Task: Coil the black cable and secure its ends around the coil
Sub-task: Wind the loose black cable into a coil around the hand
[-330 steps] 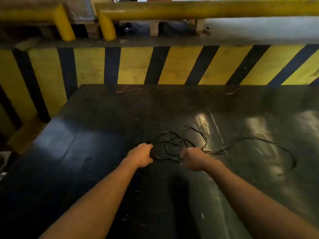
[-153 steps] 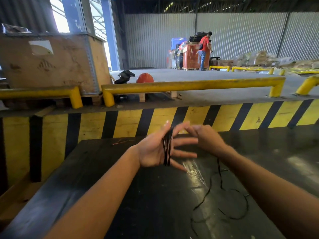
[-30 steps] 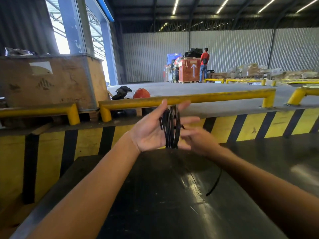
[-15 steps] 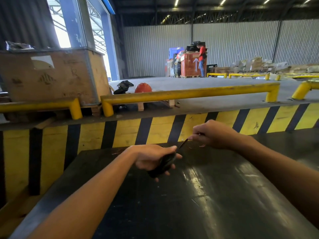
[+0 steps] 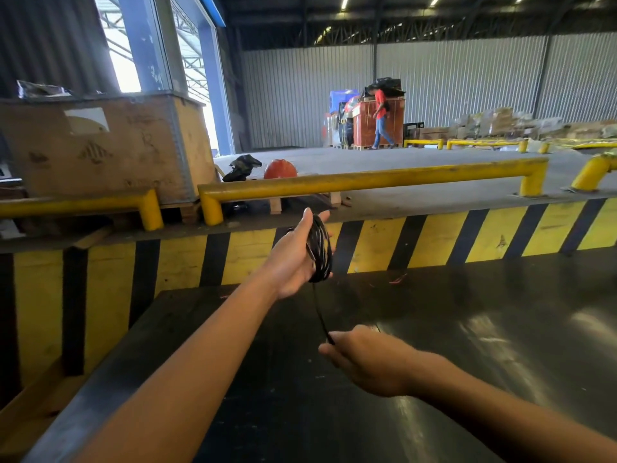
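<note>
The black cable [image 5: 320,250] is wound into a tight coil around the fingers of my left hand [image 5: 293,260], which is raised palm-up above the far edge of the black table [image 5: 467,329]. One free end of the cable runs straight down from the coil to my right hand [image 5: 364,359]. My right hand is lower and nearer to me, pinching that end taut over the table.
A yellow-and-black striped barrier [image 5: 434,242] and yellow pipe rails [image 5: 367,182] stand beyond the table. A large wooden crate [image 5: 100,145] sits at back left. An orange helmet [image 5: 280,169] lies on the dock floor. A person in a red shirt [image 5: 380,118] walks far off.
My left hand has lifted and opened with the coil on its fingers. My right hand has dropped from above the coil down towards me, pulling the free end straight.
</note>
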A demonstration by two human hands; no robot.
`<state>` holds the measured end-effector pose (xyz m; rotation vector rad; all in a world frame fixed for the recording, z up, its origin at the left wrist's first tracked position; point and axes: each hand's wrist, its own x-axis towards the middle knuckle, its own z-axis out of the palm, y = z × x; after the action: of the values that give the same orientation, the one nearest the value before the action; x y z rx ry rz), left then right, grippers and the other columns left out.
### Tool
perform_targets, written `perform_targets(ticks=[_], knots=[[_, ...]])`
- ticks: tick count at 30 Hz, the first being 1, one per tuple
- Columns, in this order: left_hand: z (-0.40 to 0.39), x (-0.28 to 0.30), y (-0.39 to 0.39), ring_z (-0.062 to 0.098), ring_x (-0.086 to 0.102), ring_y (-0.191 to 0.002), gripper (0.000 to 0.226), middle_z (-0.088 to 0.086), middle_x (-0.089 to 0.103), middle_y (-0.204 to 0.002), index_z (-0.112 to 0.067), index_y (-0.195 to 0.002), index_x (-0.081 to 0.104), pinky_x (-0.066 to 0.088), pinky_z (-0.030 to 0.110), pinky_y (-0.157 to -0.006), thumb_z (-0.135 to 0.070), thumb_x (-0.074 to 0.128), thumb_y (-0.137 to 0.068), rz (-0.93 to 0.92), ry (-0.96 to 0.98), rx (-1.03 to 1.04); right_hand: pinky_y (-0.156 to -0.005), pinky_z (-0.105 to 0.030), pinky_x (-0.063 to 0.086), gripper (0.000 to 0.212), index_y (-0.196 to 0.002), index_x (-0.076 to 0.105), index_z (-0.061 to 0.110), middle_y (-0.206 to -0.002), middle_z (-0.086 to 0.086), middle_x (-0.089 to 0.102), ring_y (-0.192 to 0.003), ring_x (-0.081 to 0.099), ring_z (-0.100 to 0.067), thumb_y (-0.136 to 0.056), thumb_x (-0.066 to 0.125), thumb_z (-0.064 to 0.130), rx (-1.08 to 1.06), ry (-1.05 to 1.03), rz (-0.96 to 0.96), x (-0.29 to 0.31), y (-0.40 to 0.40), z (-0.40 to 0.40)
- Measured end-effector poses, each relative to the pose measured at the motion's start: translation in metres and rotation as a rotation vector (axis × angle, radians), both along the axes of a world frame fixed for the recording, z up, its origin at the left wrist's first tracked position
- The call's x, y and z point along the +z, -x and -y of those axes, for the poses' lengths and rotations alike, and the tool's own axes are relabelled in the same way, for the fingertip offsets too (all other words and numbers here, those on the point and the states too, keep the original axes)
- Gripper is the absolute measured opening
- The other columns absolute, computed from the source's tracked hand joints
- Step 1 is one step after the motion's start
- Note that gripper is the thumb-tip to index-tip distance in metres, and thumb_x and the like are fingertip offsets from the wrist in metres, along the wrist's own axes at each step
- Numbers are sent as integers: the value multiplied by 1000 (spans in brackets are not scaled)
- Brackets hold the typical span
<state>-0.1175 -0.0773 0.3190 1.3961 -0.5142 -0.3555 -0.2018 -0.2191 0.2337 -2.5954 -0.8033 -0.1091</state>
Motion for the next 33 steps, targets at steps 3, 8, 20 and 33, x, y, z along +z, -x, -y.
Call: perform_targets(ticks=[3,8,20,33], knots=[[-14,-16,-7,21,50,-118,55,11,37,-145,-31,-147,28,43,41,-89,-54,24,-97,27,-321,-10,-57,-20,40,25,-76,46,33,-65,8,52,-55,51,-2,-98,35,41,-28,80,-10,38,1,12],[-17,-38,5,24,61,-109,59,10,45,-138,-28,-144,29,48,44,-93,-58,27,-93,-83,-594,-323,-59,-13,39,27,-81,60,19,-66,10,53,-58,51,-1,-97,44,33,30,189,92,84,-11,40],[1,-34,42,7,42,-35,62,-7,47,-43,-13,-81,60,49,24,-55,-61,23,-94,-148,-213,-688,-91,-42,48,38,-106,60,3,-96,-10,69,-95,63,-25,-86,58,35,70,-1076,-493,21,-10,51],[11,-39,53,9,35,-33,58,-7,38,-39,-17,-60,55,47,23,-50,-62,36,-91,-82,-188,-242,-91,-45,45,34,-102,66,6,-94,-14,66,-91,61,-28,-88,54,35,-220,-1384,-406,8,13,25]])
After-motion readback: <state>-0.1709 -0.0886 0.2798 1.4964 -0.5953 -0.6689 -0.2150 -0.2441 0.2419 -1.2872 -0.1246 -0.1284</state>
